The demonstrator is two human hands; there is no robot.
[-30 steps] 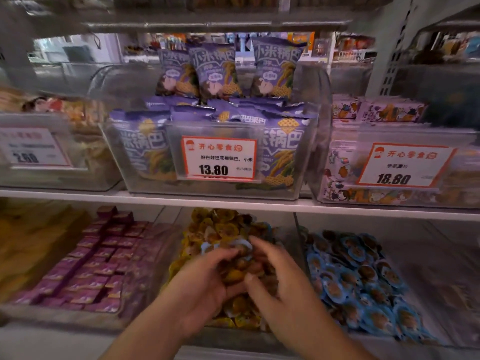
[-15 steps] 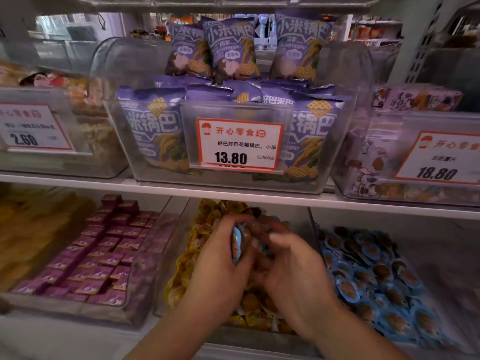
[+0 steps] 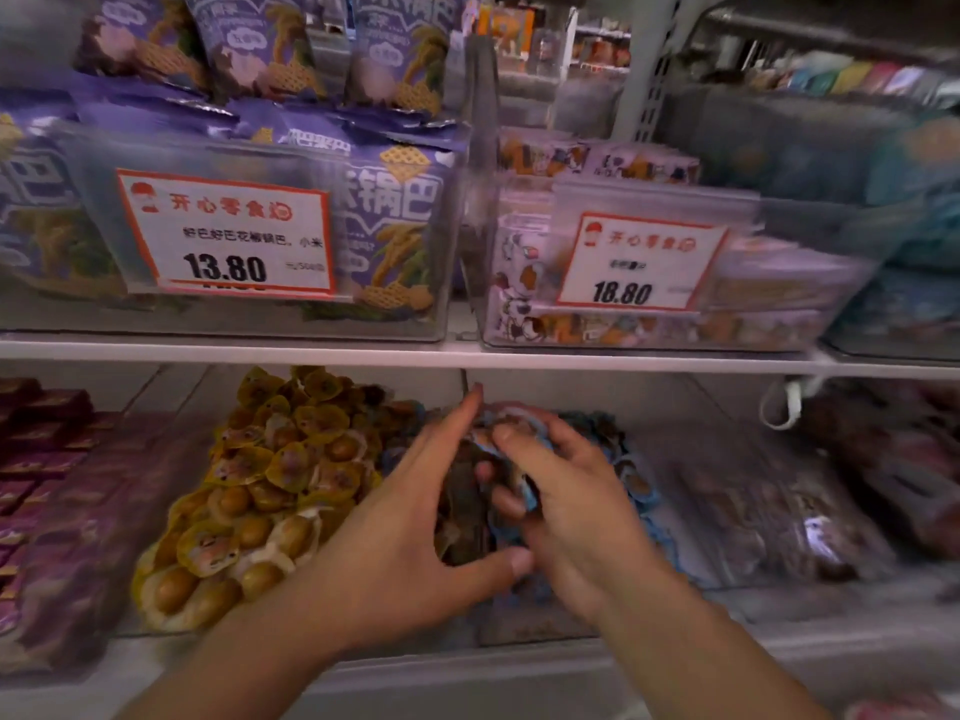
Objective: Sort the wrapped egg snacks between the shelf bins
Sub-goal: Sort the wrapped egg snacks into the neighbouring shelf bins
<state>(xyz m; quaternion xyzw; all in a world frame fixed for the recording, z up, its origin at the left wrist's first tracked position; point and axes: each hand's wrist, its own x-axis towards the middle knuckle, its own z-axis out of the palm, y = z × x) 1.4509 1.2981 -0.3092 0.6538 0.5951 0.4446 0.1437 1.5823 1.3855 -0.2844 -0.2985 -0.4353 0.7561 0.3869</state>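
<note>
Two bare hands meet low in the head view, over the lower shelf. The right hand [image 3: 566,506] is curled closed around a small clutch of blue-wrapped egg snacks [image 3: 524,493]; a blue wrapper edge shows between its fingers. The left hand [image 3: 415,517] is spread wide, fingers pointing up and thumb stretched toward the right hand, cupping the dark snacks between them without clearly gripping any.

A second ago both hands were digging in the yellow-wrapped egg snacks [image 3: 270,475], and a blue-wrapped piece was then lifted out of them. Now the hands sit to the right of that yellow heap, over the boundary where the blue-wrapped pile [image 3: 634,475] begins. The stray blue pieces appear to be on their way to their own bin, so this pass of sorting looks close to a drop.

Outward from the hands: the yellow heap lies just beside the left hand, and beyond it, well apart, are purple boxed snacks [image 3: 47,459]. Just past the right hand the blue pile continues, blurred, then dark wrapped goods farther right. Directly above the fingertips runs the white shelf edge [image 3: 467,353], near enough to limit lifting. The clear divider between the two bins is hidden under the hands. Open room lies toward the viewer, along the forearms.
</note>
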